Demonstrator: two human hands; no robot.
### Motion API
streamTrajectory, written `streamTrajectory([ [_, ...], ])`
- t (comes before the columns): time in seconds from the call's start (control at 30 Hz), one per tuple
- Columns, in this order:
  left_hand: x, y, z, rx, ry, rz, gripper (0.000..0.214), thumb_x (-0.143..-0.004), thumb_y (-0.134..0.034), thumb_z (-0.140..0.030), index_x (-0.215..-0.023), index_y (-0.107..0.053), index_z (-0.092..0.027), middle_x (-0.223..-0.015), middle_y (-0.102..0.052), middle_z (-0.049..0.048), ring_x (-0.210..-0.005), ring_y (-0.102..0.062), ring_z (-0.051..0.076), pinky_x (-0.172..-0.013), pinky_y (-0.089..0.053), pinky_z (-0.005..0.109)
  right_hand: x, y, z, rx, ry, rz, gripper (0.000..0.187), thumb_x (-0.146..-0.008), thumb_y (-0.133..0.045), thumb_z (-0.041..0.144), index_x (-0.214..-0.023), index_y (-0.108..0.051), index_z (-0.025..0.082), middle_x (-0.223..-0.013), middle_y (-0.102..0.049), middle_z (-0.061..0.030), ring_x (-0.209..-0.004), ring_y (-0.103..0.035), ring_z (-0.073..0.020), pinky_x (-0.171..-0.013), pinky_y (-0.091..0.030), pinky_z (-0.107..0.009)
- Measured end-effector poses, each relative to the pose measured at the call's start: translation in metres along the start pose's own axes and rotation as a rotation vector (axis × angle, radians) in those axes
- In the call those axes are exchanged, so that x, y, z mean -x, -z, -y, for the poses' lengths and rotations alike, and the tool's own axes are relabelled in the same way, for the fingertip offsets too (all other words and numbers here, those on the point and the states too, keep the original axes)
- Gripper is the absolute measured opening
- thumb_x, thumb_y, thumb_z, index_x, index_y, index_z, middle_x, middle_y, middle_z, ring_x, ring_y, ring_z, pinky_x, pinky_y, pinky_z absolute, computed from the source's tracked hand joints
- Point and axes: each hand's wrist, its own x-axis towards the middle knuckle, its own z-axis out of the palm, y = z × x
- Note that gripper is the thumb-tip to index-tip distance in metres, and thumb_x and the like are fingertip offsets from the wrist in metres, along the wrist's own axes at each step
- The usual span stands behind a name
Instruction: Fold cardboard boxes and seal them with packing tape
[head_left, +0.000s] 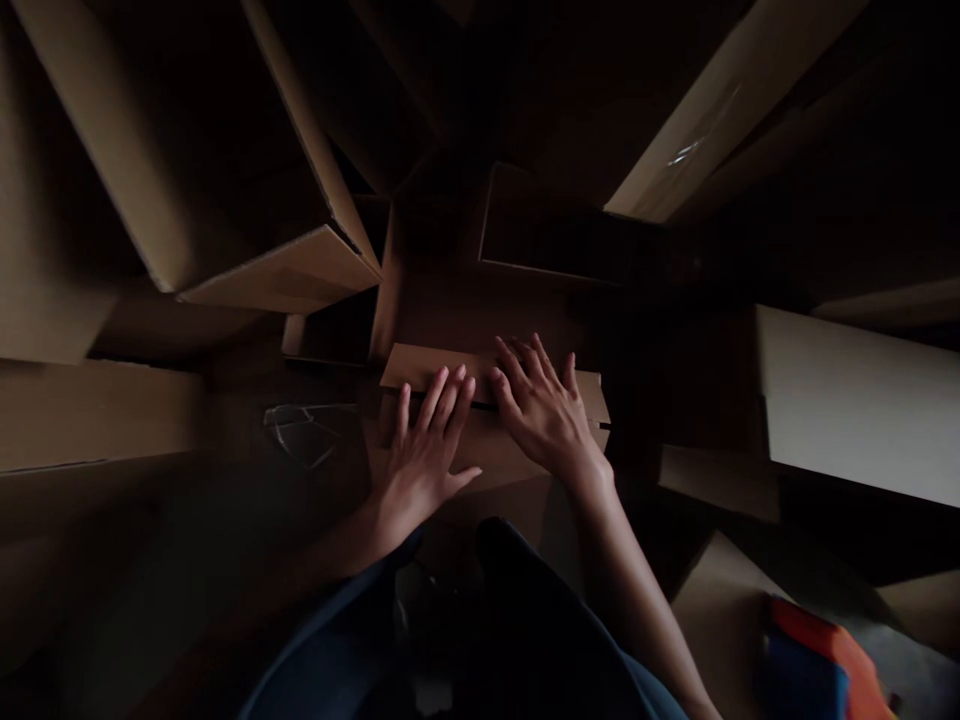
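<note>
A brown cardboard box [480,450] stands in front of my body, its top flaps folded inward with a narrow dark gap between them. My left hand [431,455] lies on the left part of the top, fingers spread and thumb out to the side. On the right part rests my right hand [544,405], palm down, with its fingers fanned toward the far flap [431,365]. Neither hand grips anything. The box's lower sides fade into shadow.
Large cardboard boxes with raised flaps stand at the left [277,275] and right [862,400]. A smaller open box [330,335] sits beyond my left hand. Clear plastic strapping [300,430] lies at the left. An orange and blue object [825,650] is at the lower right. The scene is dim.
</note>
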Motion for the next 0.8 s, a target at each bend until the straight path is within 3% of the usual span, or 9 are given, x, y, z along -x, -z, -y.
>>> streamTrajectory([
  [0.27, -0.001, 0.001, 0.0, 0.047, 0.032, -0.009, 0.103, -0.088, -0.061, -0.052, -0.159, 0.003, -0.013, -0.164, -0.015, 0.0175, -0.152, -0.014, 0.034, -0.122, -0.006, 0.059, 0.002, -0.018, 0.003, 0.067, -0.031, -0.164, 0.058, -0.104, -0.02, 0.046, -0.151, -0.037, 0.016, -0.153, -0.043, -0.0117, -0.15, -0.022, -0.0277, -0.119, -0.014, -0.061],
  [0.43, 0.002, 0.014, 0.016, 0.22, -0.115, -0.002, 0.104, -0.09, -0.055, -0.06, -0.158, 0.008, -0.013, -0.164, -0.016, 0.0185, -0.152, -0.011, 0.032, -0.123, -0.01, 0.057, 0.001, -0.025, -0.002, 0.032, 0.002, -0.182, 0.058, -0.104, -0.021, 0.048, -0.15, -0.039, 0.017, -0.149, -0.048, -0.0117, -0.149, -0.025, -0.0269, -0.119, -0.013, -0.062],
  [0.5, -0.001, 0.023, 0.029, 0.302, -0.072, -0.074, 0.09, -0.095, -0.05, -0.055, -0.159, 0.001, -0.017, -0.164, -0.017, 0.0172, -0.153, -0.009, 0.032, -0.122, -0.016, 0.057, 0.001, -0.027, -0.003, 0.026, 0.01, -0.209, 0.056, -0.105, -0.022, 0.046, -0.149, -0.041, 0.017, -0.147, -0.05, -0.0116, -0.148, -0.026, -0.0266, -0.119, -0.012, -0.062],
  [0.63, -0.024, 0.034, 0.048, 0.388, 0.127, -0.369, 0.055, -0.103, -0.036, -0.037, -0.155, -0.023, -0.021, -0.161, -0.03, 0.013, -0.152, -0.014, 0.028, -0.121, -0.024, 0.053, 0.002, -0.029, -0.004, 0.026, 0.03, -0.245, 0.052, -0.105, -0.023, 0.041, -0.148, -0.043, 0.018, -0.144, -0.053, -0.01, -0.148, -0.026, -0.0251, -0.121, -0.013, -0.058],
  [0.7, -0.04, 0.033, 0.047, 0.39, 0.113, -0.384, 0.047, -0.104, -0.033, -0.032, -0.149, -0.035, -0.019, -0.155, -0.041, 0.0126, -0.151, -0.022, 0.026, -0.121, -0.028, 0.049, 0.002, -0.028, -0.004, 0.014, 0.036, -0.239, 0.051, -0.105, -0.023, 0.039, -0.148, -0.043, 0.019, -0.144, -0.054, -0.0083, -0.148, -0.026, -0.024, -0.121, -0.014, -0.056],
  [0.8, -0.059, 0.025, 0.035, 0.347, 0.074, -0.291, 0.044, -0.104, -0.028, -0.027, -0.145, -0.041, -0.017, -0.151, -0.047, 0.0119, -0.149, -0.028, 0.024, -0.121, -0.026, 0.05, 0.002, -0.027, -0.004, -0.012, 0.038, -0.228, 0.051, -0.105, -0.022, 0.038, -0.148, -0.043, 0.02, -0.144, -0.054, -0.0073, -0.148, -0.027, -0.0238, -0.121, -0.014, -0.055],
])
